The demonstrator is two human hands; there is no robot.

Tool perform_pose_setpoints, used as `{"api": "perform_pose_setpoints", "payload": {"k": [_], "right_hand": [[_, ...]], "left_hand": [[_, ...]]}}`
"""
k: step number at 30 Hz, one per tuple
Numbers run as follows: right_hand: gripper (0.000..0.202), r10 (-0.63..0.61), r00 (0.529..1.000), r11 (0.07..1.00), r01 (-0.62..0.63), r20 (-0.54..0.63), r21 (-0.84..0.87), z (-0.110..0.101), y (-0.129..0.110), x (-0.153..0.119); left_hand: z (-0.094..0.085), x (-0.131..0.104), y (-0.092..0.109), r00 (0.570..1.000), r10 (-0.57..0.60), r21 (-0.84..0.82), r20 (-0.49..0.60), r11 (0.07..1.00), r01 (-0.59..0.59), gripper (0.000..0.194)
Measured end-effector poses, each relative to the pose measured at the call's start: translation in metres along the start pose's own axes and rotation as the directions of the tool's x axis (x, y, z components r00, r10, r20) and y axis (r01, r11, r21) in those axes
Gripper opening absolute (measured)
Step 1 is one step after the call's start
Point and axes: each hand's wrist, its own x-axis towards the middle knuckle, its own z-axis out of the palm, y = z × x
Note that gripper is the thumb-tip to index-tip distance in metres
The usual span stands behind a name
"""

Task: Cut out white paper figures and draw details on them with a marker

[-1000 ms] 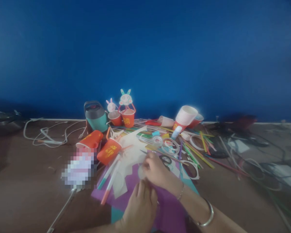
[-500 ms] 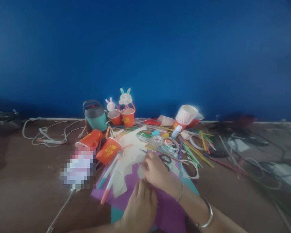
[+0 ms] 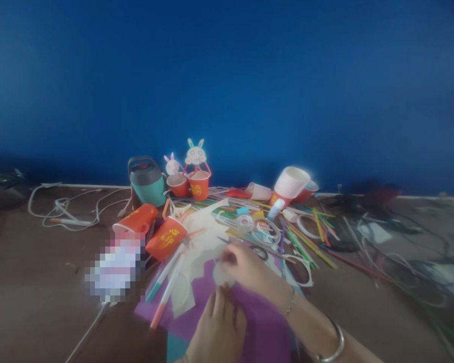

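My right hand [image 3: 251, 269], with a thin bracelet and a metal bangle on its wrist, pinches a small pale paper disc [image 3: 219, 276] over a purple paper sheet [image 3: 267, 325]. Just below it, my left hand [image 3: 219, 330] has its fingers curled on the same purple sheet, close to the disc. Cream paper cut-outs [image 3: 202, 242] lie under and beyond the purple sheet. Two marker pens [image 3: 165, 290] lie slanted to the left of my hands.
Two tipped orange cups [image 3: 165, 237] lie left of the paper. Behind stand a teal jug [image 3: 147, 180] and bunny-topped cups [image 3: 197, 182]. A stack of white cups [image 3: 290, 182], tape rolls [image 3: 267, 229] and coloured straws [image 3: 310, 237] lie right. Cables [image 3: 68, 209] run along the table's far left.
Both hands sit a little lower and nearer in the picture, still together on the purple sheet. The whole table has shifted slightly left as the view moved.
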Motion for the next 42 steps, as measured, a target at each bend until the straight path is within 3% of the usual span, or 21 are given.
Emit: {"api": "perform_pose_setpoints", "payload": {"k": [6, 10, 15, 18, 22, 25, 27, 34, 38, 42], "right_hand": [[0.013, -0.024, 0.994, 0.992, 0.010, -0.109, -0.125, 0.019, 0.008, 0.005], [0.015, -0.030, 0.993, 0.994, 0.018, -0.110, -0.112, 0.026, 0.015, 0.005], [0.017, -0.039, 0.993, 0.995, 0.029, -0.110, -0.091, 0.024, 0.014, 0.005], [0.008, -0.037, 0.998, 0.999, 0.036, -0.056, -0.030, 0.015, 0.010, 0.006], [0.029, -0.101, 0.991, 0.994, 0.099, 0.085, 0.036, -0.006, 0.004, -0.004], [0.050, -0.228, 0.953, 0.959, 0.255, 0.199, -0.126, -0.017, 0.000, -0.020], [0.059, -0.231, 0.951, 0.922, 0.281, 0.205, -0.265, -0.018, -0.001, -0.031], [0.038, -0.222, 0.963, 0.847, 0.269, 0.155, -0.459, -0.009, -0.012, -0.044], [0.027, -0.247, 0.966, 0.761, 0.243, 0.079, -0.602, -0.008, -0.026, -0.047], [0.023, -0.308, 0.942, 0.687, 0.315, 0.130, -0.655, -0.004, -0.032, -0.050]], "left_hand": [[0.003, -0.001, 0.002, 1.000, -0.003, 0.013, 0.004, 1.000, 0.003, 0.028], [0.003, -0.002, 0.003, 0.998, -0.007, -0.004, 0.057, 1.000, 0.008, 0.028], [-0.001, 0.000, 0.001, 0.999, 0.002, -0.002, 0.039, 1.000, -0.002, 0.030], [-0.005, 0.003, 0.001, 1.000, -0.020, 0.012, 0.017, 1.000, 0.020, 0.029], [-0.012, 0.008, 0.001, 0.998, -0.017, 0.006, 0.053, 1.000, 0.017, 0.028], [-0.015, 0.009, 0.000, 0.996, -0.008, 0.010, 0.088, 1.000, 0.007, 0.027], [-0.016, 0.008, -0.001, 0.996, 0.010, 0.004, 0.084, 1.000, -0.010, 0.028], [-0.008, 0.002, -0.002, 0.996, 0.007, -0.027, 0.091, 1.000, -0.005, 0.034], [0.000, -0.003, 0.002, 0.999, 0.001, -0.006, 0.032, 1.000, -0.001, 0.041], [0.002, -0.009, 0.004, 0.999, 0.016, 0.019, -0.030, 1.000, -0.016, 0.049]]}}
